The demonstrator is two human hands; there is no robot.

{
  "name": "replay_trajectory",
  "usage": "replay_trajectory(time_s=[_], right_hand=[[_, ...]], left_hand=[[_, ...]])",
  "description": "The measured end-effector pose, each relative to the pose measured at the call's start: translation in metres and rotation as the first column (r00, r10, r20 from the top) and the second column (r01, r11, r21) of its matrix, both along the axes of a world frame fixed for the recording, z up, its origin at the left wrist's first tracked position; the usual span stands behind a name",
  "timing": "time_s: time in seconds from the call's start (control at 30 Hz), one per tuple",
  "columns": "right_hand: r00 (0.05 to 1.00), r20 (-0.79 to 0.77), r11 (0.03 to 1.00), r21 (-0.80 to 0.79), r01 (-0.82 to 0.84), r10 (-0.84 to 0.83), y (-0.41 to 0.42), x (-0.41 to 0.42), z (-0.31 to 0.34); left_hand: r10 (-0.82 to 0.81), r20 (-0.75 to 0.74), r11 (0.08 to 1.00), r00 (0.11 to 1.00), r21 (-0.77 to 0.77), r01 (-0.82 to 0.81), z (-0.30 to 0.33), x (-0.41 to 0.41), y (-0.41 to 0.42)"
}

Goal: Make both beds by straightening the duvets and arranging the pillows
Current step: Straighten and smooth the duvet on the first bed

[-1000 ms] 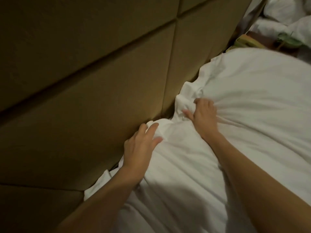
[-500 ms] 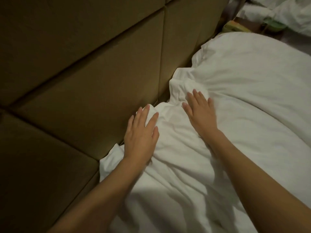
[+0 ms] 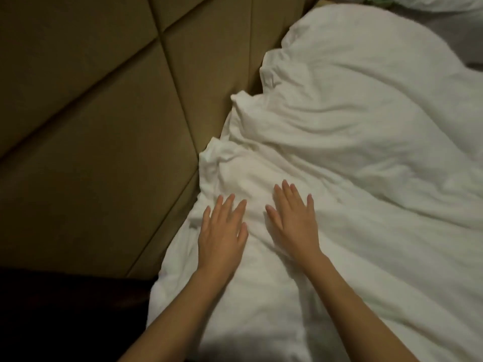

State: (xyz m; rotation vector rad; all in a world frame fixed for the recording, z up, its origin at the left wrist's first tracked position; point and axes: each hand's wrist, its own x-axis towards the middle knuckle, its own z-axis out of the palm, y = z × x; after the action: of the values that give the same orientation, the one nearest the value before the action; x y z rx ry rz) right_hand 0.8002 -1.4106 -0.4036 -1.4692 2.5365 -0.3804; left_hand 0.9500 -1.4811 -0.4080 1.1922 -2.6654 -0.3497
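White duvet covers the bed and fills the right and middle of the view, with many wrinkles and a bunched edge lying against the headboard, which is padded, olive-brown and crossed by seams. Both hands lie flat on the duvet near this edge, palms down, fingers straight and a little spread; they hold nothing. Left hand is just beside the headboard, right hand is near it, apart from it by a narrow strip of cloth. More white bedding shows at the top right corner.
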Motion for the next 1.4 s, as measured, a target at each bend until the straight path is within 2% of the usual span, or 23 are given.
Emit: replay_trajectory(time_s=[0.13,0.33,0.4,0.5,0.67,0.8,0.87,1.07,1.17,1.27,1.4], right_hand=[[1.000,0.012,1.000,-0.022,-0.008,0.008,0.056,0.058,-0.022],[0.999,-0.030,0.992,-0.123,-0.019,0.016,0.112,0.126,-0.046],[0.998,-0.039,0.986,-0.161,-0.049,0.043,0.131,0.142,-0.051],[0.989,-0.079,0.983,-0.126,-0.132,0.122,0.153,0.156,-0.064],[0.988,-0.073,0.979,-0.143,-0.145,0.136,0.144,0.149,-0.087],[0.995,0.018,0.964,-0.249,-0.094,0.102,0.128,0.141,-0.086],[0.993,0.043,0.958,-0.270,-0.095,0.111,0.127,0.139,-0.084],[0.988,0.097,0.927,-0.368,-0.077,0.120,0.143,0.138,-0.049],[0.988,0.109,0.908,-0.415,-0.059,0.114,0.154,0.138,-0.014],[0.987,0.120,0.901,-0.432,-0.042,0.103,0.163,0.136,0.027],[0.958,0.285,0.882,-0.460,0.103,0.037,0.172,0.134,0.090]], left_hand=[[-0.016,0.029,0.999,0.999,0.044,0.015,-0.024,0.057,0.041],[-0.030,-0.032,0.999,0.999,0.043,0.032,-0.033,0.109,0.076],[-0.071,-0.042,0.997,0.997,0.039,0.073,-0.035,0.125,0.087],[-0.183,-0.068,0.981,0.981,0.053,0.187,-0.038,0.146,0.096],[-0.329,-0.028,0.944,0.944,-0.019,0.328,-0.050,0.164,0.082],[-0.384,-0.105,0.919,0.917,-0.139,0.369,-0.052,0.155,0.067],[-0.369,-0.134,0.925,0.920,-0.145,0.351,-0.047,0.148,0.065],[-0.272,-0.210,0.952,0.939,-0.201,0.230,0.003,0.133,0.075],[-0.228,-0.247,0.973,0.942,-0.087,0.212,0.034,0.116,0.073],[-0.213,-0.348,0.972,0.913,0.022,0.235,0.077,0.094,0.077],[-0.167,-0.431,0.967,0.887,0.104,0.233,0.147,0.068,0.090]])
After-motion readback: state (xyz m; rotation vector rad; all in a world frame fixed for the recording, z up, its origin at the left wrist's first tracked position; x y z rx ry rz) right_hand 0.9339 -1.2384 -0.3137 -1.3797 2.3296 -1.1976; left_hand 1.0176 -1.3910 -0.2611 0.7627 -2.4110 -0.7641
